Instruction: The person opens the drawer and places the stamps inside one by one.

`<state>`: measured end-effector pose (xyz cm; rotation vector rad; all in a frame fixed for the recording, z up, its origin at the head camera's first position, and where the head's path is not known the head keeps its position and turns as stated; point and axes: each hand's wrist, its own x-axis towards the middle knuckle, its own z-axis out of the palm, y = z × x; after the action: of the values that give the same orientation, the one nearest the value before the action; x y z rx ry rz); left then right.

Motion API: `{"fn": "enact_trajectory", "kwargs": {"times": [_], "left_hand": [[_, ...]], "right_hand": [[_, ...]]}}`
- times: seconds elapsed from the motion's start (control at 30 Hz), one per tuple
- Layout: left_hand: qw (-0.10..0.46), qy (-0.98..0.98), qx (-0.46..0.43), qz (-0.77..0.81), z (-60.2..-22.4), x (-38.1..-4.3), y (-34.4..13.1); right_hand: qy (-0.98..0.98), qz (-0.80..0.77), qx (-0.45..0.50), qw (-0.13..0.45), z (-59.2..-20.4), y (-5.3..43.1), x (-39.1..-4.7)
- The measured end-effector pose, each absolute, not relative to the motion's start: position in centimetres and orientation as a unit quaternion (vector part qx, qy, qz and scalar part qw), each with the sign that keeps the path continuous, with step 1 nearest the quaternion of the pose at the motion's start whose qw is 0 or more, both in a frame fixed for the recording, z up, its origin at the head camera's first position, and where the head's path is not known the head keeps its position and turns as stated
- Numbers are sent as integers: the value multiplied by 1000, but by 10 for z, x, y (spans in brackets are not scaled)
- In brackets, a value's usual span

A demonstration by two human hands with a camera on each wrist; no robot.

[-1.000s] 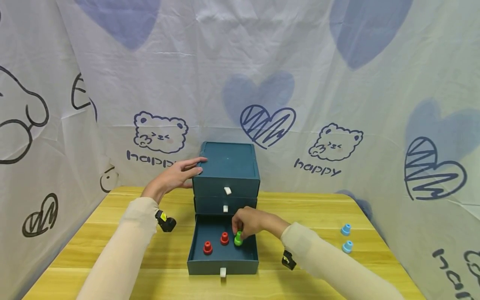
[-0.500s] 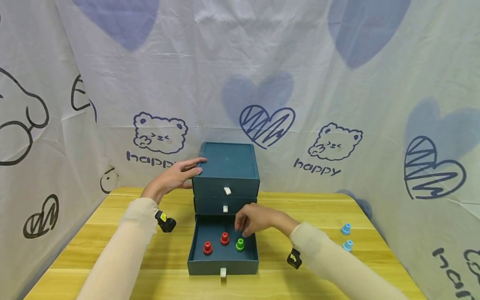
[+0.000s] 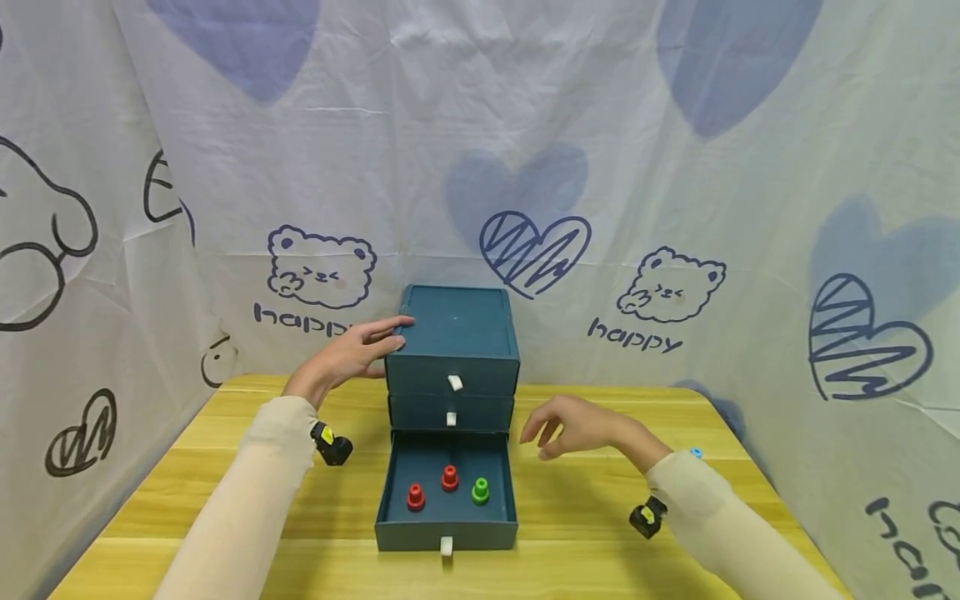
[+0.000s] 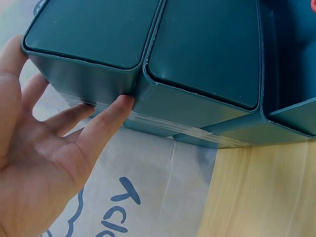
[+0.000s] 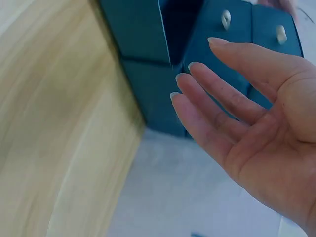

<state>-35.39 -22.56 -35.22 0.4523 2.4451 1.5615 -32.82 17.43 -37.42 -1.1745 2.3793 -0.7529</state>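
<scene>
A dark teal drawer cabinet (image 3: pixel 456 321) stands on the table, its bottom drawer (image 3: pixel 446 535) pulled out. Two red pegs with wide round bases, a left one (image 3: pixel 416 497) and a rear one (image 3: pixel 449 478), stand upright in that drawer beside a similar green peg (image 3: pixel 481 491). My left hand (image 3: pixel 348 354) rests against the cabinet's upper left side, thumb and fingers spread; the left wrist view shows its fingertips touching the wall. To the right of the cabinet, my right hand (image 3: pixel 577 425) hovers over the table with relaxed fingers and holds nothing, as the right wrist view confirms.
A light blue peg (image 3: pixel 697 452) shows just above the right sleeve, which hides part of the table there. White knobs, such as the bottom one (image 3: pixel 447 547), stick out from the drawers. A printed cloth (image 3: pixel 555 333) hangs behind the wooden table (image 3: pixel 225 467).
My right hand has let go of the green peg, which stays in the drawer, and has moved right, out past the cabinet. The left hand has kept its place.
</scene>
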Motion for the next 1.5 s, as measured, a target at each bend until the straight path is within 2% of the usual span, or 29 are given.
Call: {"fn": "enact_trajectory", "kwargs": {"times": [0.4,1.0,1.5], "left_hand": [[102,826,152,534,-350,-352,-226],[100,829,157,528,-350,-351,-224],[99,829,155,527,-351,-352,-223]], "right_hand": [[888,-289,-331,136,-362,261,-328],[933,-238,-271,10,-407,375,-333],[936,-303,-162,78,-449,422,-338]]}}
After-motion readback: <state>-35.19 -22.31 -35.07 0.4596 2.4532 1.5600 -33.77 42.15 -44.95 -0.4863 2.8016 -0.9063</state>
